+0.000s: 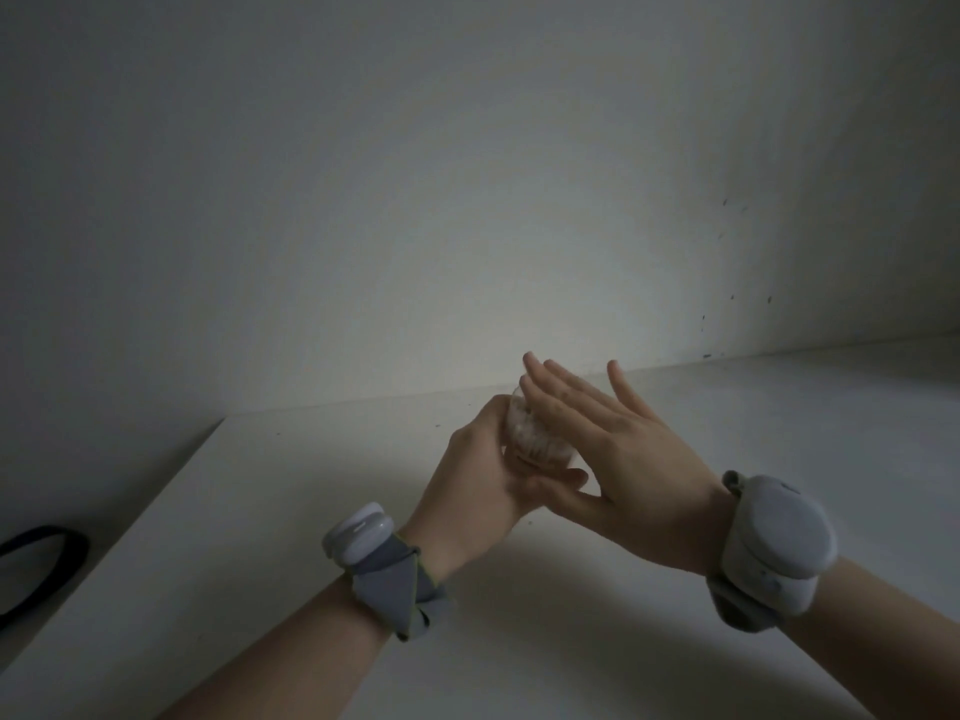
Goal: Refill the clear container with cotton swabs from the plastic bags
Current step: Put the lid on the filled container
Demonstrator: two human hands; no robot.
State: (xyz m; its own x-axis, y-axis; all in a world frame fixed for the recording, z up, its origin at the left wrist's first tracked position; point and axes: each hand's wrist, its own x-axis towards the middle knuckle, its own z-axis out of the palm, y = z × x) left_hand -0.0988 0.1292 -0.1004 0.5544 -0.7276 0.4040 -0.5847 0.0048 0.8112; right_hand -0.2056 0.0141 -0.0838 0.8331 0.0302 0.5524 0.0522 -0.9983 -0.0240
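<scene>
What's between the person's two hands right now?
In the head view, a small clear round container, filled with white cotton swabs, lies between them: the left hand grips it and the right hand lays straight fingers over it.

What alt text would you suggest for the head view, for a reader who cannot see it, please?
A person's left hand grips a clear container of cotton swabs over a white table, while the right hand lies flat, fingers straight, against it.
</scene>
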